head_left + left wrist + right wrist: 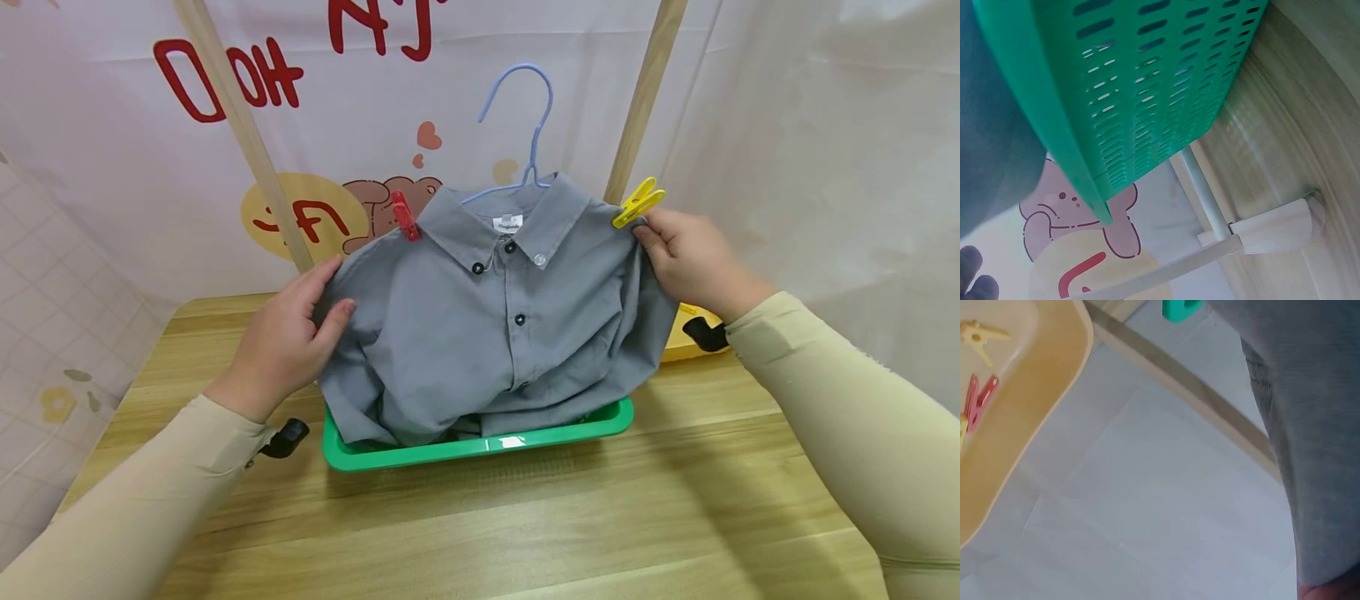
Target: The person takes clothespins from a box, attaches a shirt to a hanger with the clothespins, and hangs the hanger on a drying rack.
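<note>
A grey button-up shirt [450,333] is on a light-blue hanger [536,137], its lower part bunched in a green basket [480,451]. One red clothespin [405,217] grips its left shoulder as seen here; a yellow clothespin [638,202] is on the other shoulder. My right hand [693,254] pinches the shirt edge just below the yellow clothespin, thumb in front. At the opposite sleeve, my left hand [288,333] has straight fingers along the shoulder edge and its thumb in front of the cloth. Two dark fingertips [979,281] show in the left wrist view.
To the right, partly behind the shirt and right wrist, stands a yellow tray [1054,381] holding red and yellow clothespins [982,400]. Two wooden posts [251,142] rise behind the basket, before a printed backdrop. Wood-grained tabletop [480,533] lies in front.
</note>
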{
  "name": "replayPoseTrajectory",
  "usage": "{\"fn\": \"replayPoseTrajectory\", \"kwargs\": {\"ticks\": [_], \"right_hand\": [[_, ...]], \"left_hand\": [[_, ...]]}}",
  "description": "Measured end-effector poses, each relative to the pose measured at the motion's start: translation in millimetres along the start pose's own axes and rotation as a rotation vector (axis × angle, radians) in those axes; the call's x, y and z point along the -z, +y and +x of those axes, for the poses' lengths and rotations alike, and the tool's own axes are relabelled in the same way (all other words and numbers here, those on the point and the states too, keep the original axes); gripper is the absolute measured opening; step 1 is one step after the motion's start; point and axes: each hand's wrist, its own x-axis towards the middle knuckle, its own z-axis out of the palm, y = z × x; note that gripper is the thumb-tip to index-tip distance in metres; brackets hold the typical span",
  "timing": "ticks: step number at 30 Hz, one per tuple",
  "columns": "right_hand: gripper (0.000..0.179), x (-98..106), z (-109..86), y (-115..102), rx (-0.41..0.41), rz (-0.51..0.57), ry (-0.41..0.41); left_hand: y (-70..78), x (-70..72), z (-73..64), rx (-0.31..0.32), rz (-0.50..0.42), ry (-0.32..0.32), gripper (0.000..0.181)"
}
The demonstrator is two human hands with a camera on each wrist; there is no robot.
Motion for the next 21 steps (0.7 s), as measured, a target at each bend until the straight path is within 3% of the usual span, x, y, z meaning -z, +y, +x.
{"fn": "replayPoseTrajectory", "kwargs": {"ticks": [4,9,16,21], "right_hand": [[0.022,7.3,-1.3,6.3,-0.036,-0.009,0.040],[0.031,16.1,-1.2,13.6,-0.084,-0.007,0.091],[0.032,27.1,2.1,20.8,-0.127,-0.046,0.166],[0.034,34.7,4.2,22.1,-0.163,-0.065,0.196]], "left_hand": [[-2.0,-1.4,-1.7,0.006,0.004,-0.016,0.064],[-3.2,-2.3,-4.4,0.024,0.001,-0.047,0.066],[-3.9,-2.5,-7.2,0.072,0.011,-0.102,0.068],[-9.2,-0.3,-5.9,0.139,0.025,-0.143,0.075]]}}
